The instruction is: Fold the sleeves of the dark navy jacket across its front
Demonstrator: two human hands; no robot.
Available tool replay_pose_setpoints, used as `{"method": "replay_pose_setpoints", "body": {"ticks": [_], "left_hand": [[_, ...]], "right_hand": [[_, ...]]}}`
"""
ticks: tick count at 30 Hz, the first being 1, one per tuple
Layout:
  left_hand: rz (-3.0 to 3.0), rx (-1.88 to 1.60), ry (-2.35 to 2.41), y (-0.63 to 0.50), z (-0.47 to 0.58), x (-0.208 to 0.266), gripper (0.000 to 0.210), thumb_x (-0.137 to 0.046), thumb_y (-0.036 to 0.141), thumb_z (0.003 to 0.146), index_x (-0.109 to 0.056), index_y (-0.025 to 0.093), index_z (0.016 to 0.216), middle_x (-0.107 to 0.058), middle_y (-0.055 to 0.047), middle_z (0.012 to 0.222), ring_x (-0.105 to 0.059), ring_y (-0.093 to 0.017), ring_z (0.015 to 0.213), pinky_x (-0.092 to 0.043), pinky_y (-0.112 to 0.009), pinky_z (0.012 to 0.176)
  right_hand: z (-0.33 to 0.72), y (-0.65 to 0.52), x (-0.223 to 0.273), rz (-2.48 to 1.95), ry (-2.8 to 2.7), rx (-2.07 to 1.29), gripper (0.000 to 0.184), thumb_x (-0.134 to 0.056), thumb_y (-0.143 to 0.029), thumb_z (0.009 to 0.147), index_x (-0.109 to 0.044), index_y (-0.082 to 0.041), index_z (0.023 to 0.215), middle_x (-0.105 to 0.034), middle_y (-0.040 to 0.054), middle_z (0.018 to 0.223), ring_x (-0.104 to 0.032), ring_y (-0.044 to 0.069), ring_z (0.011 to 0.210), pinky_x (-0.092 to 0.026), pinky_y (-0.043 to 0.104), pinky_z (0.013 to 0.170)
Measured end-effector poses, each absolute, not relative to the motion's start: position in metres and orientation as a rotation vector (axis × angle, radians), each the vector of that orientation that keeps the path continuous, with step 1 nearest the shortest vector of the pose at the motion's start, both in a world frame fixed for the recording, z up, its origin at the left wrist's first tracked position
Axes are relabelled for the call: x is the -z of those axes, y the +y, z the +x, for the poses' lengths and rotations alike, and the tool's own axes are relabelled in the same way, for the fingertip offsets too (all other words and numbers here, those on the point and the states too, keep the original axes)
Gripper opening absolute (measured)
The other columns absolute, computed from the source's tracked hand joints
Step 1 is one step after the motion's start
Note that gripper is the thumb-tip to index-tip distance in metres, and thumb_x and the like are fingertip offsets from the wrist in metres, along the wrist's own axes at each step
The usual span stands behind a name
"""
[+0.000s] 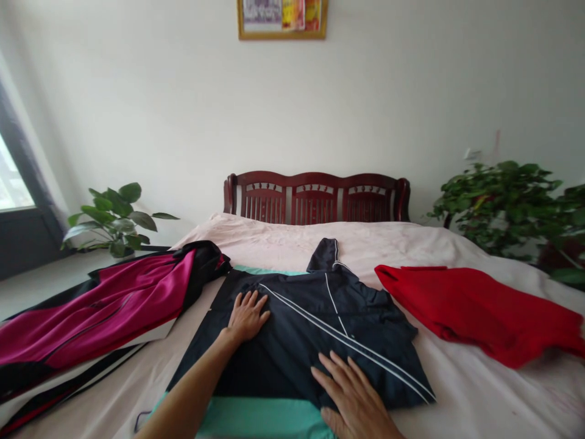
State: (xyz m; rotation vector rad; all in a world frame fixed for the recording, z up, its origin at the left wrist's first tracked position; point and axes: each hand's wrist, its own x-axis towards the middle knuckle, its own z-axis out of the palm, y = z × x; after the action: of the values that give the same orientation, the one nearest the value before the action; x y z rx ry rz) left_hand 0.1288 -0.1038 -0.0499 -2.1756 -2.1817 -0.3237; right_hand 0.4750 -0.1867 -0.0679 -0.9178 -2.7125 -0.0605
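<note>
On the bed point(292, 247), near its foot edge and about midway across, we have a dark jacket point(315, 332) with thin white stripes lying spread out flat, its hood pointing toward the headboard point(315, 198). Our left hand point(247, 317) lies palm down on the jacket's left part, fingers spread and flat against the cloth, gripping nothing. Our right hand point(354, 396) lies palm down on the jacket's lower right part, close to the foot edge, fingers likewise spread and open, touching the cloth just beside the white stripes. Under the jacket we see a green cloth point(265, 417): a broad band of it shows at the foot edge between our arms and a thin strip peeks out past the jacket's far left side. Toward the left edge of the bed lies a magenta and black garment point(100, 311), its far end just beside the jacket's left corner. Toward the right edge lies a red garment point(479, 314), near the jacket but apart from it. Beyond the left edge stands a plant point(114, 219) on the floor, and beyond the right edge a bushier plant point(507, 201). On the wall above the headboard hangs a framed picture point(282, 18).
</note>
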Motion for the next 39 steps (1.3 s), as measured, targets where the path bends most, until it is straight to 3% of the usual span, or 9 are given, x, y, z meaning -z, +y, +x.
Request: {"method": "replay_pose_setpoints", "body": {"ticks": [8, 15, 20, 24, 27, 30, 35, 37, 39], "left_hand": [[-1.972, 0.342, -2.392, -0.095, 0.100, 0.052, 0.062, -0.038, 0.056, 0.096, -0.040, 0.030, 0.152, -0.030, -0.012, 0.163, -0.024, -0.035, 0.150, -0.019, -0.054, 0.118], [-1.657, 0.577, -2.615, -0.109, 0.106, 0.050, 0.069, -0.042, 0.042, 0.095, -0.029, 0.008, 0.154, -0.041, -0.025, 0.154, -0.033, -0.037, 0.145, -0.022, -0.051, 0.116], [-1.548, 0.869, -2.755, -0.110, 0.105, 0.025, 0.058, -0.055, 0.026, 0.084, -0.047, 0.007, 0.139, -0.062, -0.026, 0.128, -0.056, -0.040, 0.123, -0.043, -0.051, 0.098], [-1.667, 1.260, -2.666, -0.109, 0.126, -0.004, 0.041, -0.050, 0.022, 0.085, -0.055, 0.013, 0.125, -0.070, -0.017, 0.105, -0.067, -0.032, 0.102, -0.050, -0.042, 0.085], [-1.940, 1.542, -2.400, -0.119, 0.174, -0.019, 0.036, -0.048, 0.020, 0.086, -0.054, 0.017, 0.122, -0.069, -0.009, 0.104, -0.067, -0.022, 0.096, -0.051, -0.032, 0.084], [-2.304, 1.686, -2.118, -0.145, 0.233, -0.025, 0.032, -0.056, 0.022, 0.084, -0.057, 0.022, 0.116, -0.069, -0.001, 0.100, -0.067, -0.016, 0.091, -0.052, -0.025, 0.080], [-3.195, 1.475, -1.327, -0.202, 0.268, -0.032, 0.062, -0.064, 0.014, 0.077, -0.050, 0.022, 0.137, -0.069, -0.006, 0.111, -0.065, -0.019, 0.102, -0.051, -0.033, 0.093], [-3.294, 1.364, -1.312, -0.220, 0.247, -0.035, 0.077, -0.066, 0.015, 0.077, -0.037, 0.025, 0.148, -0.066, -0.007, 0.124, -0.063, -0.020, 0.113, -0.047, -0.036, 0.103], [-3.261, 1.184, -1.456, -0.238, 0.211, -0.037, 0.074, -0.067, 0.016, 0.078, -0.042, 0.029, 0.146, -0.063, -0.005, 0.132, -0.059, -0.021, 0.122, -0.043, -0.037, 0.109]], "right_hand": [[0.478, -0.183, 0.083, -0.831, -2.639, 0.309, 0.064, -0.046, -0.054, 0.097, -0.028, -0.035, 0.156, -0.040, 0.0006, 0.157, -0.040, 0.026, 0.142, -0.036, 0.043, 0.113], [0.475, -0.191, 0.070, -0.924, -2.648, 0.104, 0.057, -0.044, -0.052, 0.099, -0.034, -0.038, 0.153, -0.038, -0.0014, 0.158, -0.038, 0.025, 0.144, -0.030, 0.045, 0.118], [0.473, -0.195, 0.067, -0.995, -2.618, -0.207, 0.055, -0.047, -0.053, 0.097, -0.040, -0.040, 0.150, -0.038, 0.0000, 0.158, -0.033, 0.027, 0.146, -0.023, 0.050, 0.121], [0.467, -0.187, 0.067, -1.109, -2.314, -0.653, 0.060, -0.061, -0.056, 0.086, -0.053, -0.034, 0.142, -0.049, 0.0063, 0.151, -0.039, 0.031, 0.142, -0.024, 0.052, 0.120], [0.459, -0.178, 0.048, -1.090, -1.693, -1.103, 0.085, -0.070, -0.058, 0.076, -0.042, -0.027, 0.150, -0.047, 0.0157, 0.151, -0.054, 0.032, 0.128, -0.040, 0.050, 0.110], [0.450, -0.176, 0.011, -0.939, -1.191, -1.407, 0.101, -0.077, -0.058, 0.072, -0.023, -0.036, 0.155, -0.037, 0.0140, 0.157, -0.063, 0.028, 0.117, -0.051, 0.047, 0.096], [0.447, -0.184, -0.027, -0.789, -1.043, -1.553, 0.055, -0.079, -0.046, 0.074, -0.062, -0.023, 0.121, -0.072, 0.0074, 0.116, -0.070, 0.024, 0.097, -0.058, 0.037, 0.076], [0.466, -0.180, -0.028, -0.860, -0.922, -1.450, 0.041, -0.080, -0.039, 0.071, -0.067, -0.021, 0.106, -0.076, 0.0045, 0.099, -0.071, 0.023, 0.089, -0.059, 0.036, 0.074], [0.504, -0.167, -0.026, -0.979, -0.761, -1.321, 0.035, -0.076, -0.034, 0.069, -0.067, -0.022, 0.100, -0.076, 0.0036, 0.090, -0.072, 0.024, 0.085, -0.060, 0.037, 0.072]]}}
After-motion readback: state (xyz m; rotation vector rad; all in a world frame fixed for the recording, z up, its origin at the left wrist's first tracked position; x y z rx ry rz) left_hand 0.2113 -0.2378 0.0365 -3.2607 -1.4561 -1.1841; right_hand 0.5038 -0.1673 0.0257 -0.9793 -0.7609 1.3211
